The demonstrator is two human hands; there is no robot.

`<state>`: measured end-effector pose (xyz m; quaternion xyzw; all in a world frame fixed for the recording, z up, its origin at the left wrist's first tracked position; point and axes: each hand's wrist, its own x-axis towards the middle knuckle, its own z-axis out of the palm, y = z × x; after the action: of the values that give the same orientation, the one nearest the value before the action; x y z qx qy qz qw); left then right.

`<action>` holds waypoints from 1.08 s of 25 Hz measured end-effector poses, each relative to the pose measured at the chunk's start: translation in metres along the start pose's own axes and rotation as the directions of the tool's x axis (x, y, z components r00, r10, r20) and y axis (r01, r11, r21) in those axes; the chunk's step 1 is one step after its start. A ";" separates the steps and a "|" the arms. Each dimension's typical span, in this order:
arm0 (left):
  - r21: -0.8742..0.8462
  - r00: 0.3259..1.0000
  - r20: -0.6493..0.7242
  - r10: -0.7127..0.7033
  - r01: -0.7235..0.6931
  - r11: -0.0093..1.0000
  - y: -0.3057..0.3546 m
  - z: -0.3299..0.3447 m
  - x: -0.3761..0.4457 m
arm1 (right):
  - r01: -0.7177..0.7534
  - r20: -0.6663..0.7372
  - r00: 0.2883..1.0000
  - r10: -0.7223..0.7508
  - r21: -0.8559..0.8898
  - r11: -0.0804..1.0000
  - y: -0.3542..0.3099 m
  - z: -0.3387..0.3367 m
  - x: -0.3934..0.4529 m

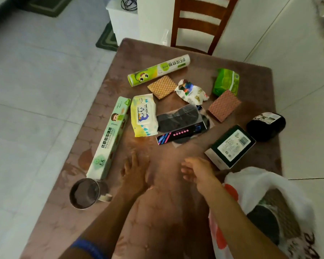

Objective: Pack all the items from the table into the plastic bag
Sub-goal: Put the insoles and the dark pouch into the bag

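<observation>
Two bare hands reach over a brown table (176, 212). The left hand (134, 172) is spread flat with nothing in it; the right hand (198, 171) is loosely curled and also holds nothing. A white plastic bag (251, 186) lies at the table's near right corner, beside the right forearm. Boxes, wipes (143, 114), sponges and a metal cup (86, 193) are scattered on the table.

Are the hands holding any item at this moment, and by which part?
Nothing is held. The left hand and right hand are both empty above the table, near the bag.
</observation>
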<state>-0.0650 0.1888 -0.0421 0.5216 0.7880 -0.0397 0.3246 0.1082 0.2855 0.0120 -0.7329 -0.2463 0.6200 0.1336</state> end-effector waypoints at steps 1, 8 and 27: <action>0.011 1.000 -0.003 0.003 -0.003 1.000 0.002 0.001 0.001 | -0.002 -0.010 1.000 0.002 0.010 1.000 -0.005 0.004 0.013; 0.047 1.000 0.012 0.005 -0.005 0.999 0.002 0.003 0.005 | -0.070 0.058 0.997 0.051 0.375 0.925 -0.051 0.030 0.062; -0.438 0.831 -0.363 -0.421 0.246 0.865 0.076 0.049 0.009 | 0.490 -0.317 0.858 -0.405 0.264 0.831 0.074 -0.139 -0.148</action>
<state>0.0206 0.2107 -0.0644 0.2965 0.9139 0.1747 0.2155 0.2414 0.1604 0.1268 -0.6917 -0.2844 0.5073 0.4281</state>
